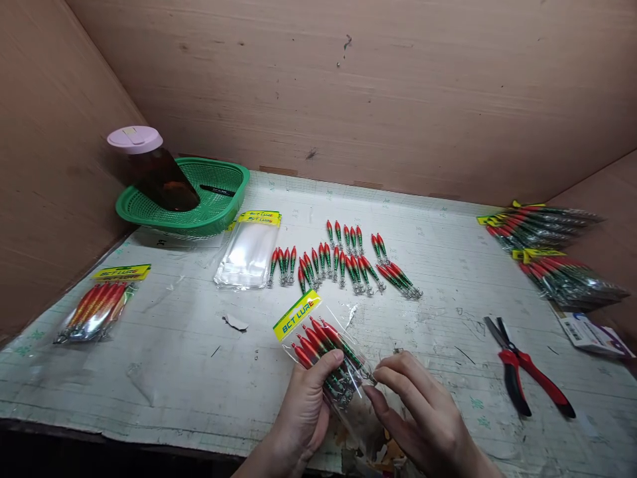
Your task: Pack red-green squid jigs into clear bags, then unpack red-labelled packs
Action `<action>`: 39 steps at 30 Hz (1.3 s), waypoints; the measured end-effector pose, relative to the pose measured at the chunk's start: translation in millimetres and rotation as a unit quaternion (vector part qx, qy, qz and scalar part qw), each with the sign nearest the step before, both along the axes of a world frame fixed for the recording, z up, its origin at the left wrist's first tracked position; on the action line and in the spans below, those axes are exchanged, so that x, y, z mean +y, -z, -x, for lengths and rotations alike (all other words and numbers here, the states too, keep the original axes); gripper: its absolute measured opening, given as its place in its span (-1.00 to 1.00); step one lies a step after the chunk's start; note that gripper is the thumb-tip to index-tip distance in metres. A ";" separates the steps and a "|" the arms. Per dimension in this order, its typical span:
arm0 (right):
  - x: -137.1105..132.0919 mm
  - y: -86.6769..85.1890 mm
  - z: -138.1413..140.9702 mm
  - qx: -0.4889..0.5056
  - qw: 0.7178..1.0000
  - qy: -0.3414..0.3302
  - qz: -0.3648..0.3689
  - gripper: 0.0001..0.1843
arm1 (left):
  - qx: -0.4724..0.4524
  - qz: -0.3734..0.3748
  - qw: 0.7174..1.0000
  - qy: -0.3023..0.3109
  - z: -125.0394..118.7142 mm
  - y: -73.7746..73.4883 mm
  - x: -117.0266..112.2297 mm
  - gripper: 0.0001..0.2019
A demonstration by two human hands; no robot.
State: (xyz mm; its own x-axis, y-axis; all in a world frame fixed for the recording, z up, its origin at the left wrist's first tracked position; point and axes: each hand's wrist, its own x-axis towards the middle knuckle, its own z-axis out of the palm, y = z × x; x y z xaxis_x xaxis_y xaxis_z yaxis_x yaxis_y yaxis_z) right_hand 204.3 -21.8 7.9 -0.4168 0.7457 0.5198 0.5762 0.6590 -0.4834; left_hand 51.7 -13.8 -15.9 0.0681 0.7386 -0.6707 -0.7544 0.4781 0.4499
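Note:
My left hand (308,398) grips a clear plastic bag of squid lures (326,345), its thumb pressed on the front. The bag has a yellow and green "BCT LURE" header and holds several red and green lures, hooks towards me. At the bag's right edge, the thumb and fingers of my right hand (418,405) close on the plastic beside the hooks. Whether they also grip a hook is hard to see. Beyond the bag, loose red and green lures (326,259) lie in uneven rows on the table.
Flat clear bags (247,255) are stacked behind. A green basket (219,222) holds a lidded bottle (159,176) and a black pen (217,190). Packed lures lie left (99,309) and in right-hand piles (572,275). Red-handled pliers (522,362) rest right on the papered table (189,372).

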 end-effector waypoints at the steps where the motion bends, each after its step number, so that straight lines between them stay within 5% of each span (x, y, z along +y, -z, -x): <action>1: 0.3 -0.9 -0.9 0.002 1.000 -0.008 0.005 -0.74 | -0.005 0.004 1.000 0.005 0.7 -0.5 0.5 -0.61; 19: -1.9 -4.5 -8.6 -0.014 1.000 -0.008 -0.025 -0.78 | 0.018 -0.016 0.996 0.081 4.2 -7.0 0.6 -0.64; 28: -3.8 -5.2 -15.3 -0.017 0.999 -0.024 0.018 -0.78 | -0.007 -0.026 0.993 0.119 9.3 -8.4 1.1 -0.61; 35: -11.3 17.5 -15.8 -0.030 0.999 0.010 0.002 -0.80 | 0.019 -0.023 0.975 0.221 18.9 -4.5 17.7 -0.65; 39: -15.8 36.3 -1.7 -0.045 0.998 0.038 -0.007 -0.80 | 0.042 -0.052 0.958 0.280 31.9 3.8 8.6 -0.49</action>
State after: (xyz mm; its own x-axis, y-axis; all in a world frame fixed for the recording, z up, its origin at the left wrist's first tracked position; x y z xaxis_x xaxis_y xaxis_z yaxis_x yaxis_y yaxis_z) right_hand 206.0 -37.6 -28.4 -0.4045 0.7695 0.4942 0.6655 0.6183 -0.4180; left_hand 19.8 -5.2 -19.6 0.4222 0.6654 -0.6157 -0.3513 0.7462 0.5655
